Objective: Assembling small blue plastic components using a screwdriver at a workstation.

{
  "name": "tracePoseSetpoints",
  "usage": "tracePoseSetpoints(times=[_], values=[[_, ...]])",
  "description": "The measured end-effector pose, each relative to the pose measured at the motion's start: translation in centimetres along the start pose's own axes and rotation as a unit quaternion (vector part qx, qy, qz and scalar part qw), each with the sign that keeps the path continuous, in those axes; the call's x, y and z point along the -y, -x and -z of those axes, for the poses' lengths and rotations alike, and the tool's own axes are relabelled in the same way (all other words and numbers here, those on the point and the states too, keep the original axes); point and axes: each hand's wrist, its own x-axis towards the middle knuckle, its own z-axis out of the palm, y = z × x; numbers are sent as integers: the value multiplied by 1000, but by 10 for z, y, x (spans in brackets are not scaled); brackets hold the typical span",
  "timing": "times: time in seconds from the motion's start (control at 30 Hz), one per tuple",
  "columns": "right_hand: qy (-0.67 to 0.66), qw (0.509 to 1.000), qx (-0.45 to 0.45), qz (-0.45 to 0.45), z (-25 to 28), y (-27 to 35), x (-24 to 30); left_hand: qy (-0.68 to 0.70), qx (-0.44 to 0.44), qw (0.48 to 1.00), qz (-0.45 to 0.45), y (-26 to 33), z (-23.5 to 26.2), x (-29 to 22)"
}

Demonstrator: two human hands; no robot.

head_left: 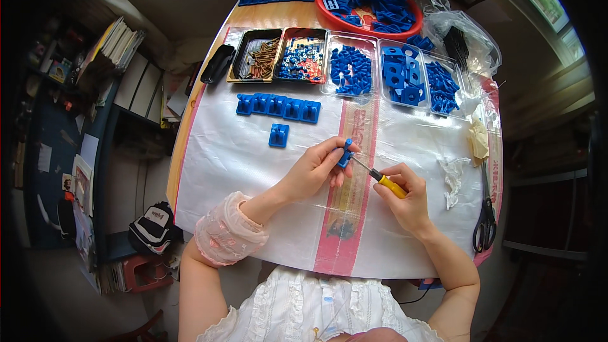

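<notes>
Between the fingertips of my left hand (315,168) is a small blue plastic part (345,154), held up off the table. My right hand (407,195) is closed round a screwdriver (390,185) with a yellow and black handle. The screwdriver's thin shaft points left, and its tip meets or nearly meets the blue part; the exact contact is too small to make out. Beyond my left hand lies a single blue assembled piece (278,135). Farther back a row of similar blue pieces (277,107) sits side by side.
Behind the row stand a tray of screws (256,56), a tray of small nuts (303,57) and trays of blue parts (350,69). A red basin (415,30) of blue parts is at the back. Black scissors (484,227) and crumpled tissue (452,180) lie at the right.
</notes>
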Motion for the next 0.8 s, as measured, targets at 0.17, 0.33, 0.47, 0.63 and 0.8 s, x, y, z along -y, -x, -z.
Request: tracePoseSetpoints(times=[0.17,0.33,0.47,0.63,0.8], values=[[-16,1000,-17,6,-4,1,0,11,-12,1000,-7,0,-3,3],[-22,1000,-17,5,-4,1,-2,6,-23,1000,-13,0,-4,2],[-24,1000,-10,1,-2,1,0,14,-27,999,-13,0,-5,2],[-36,999,-9,-6,-3,1,-2,34,-26,999,-7,1,-6,2],[0,1000,-9,5,-3,1,0,54,-48,997,17,0,-10,-3]])
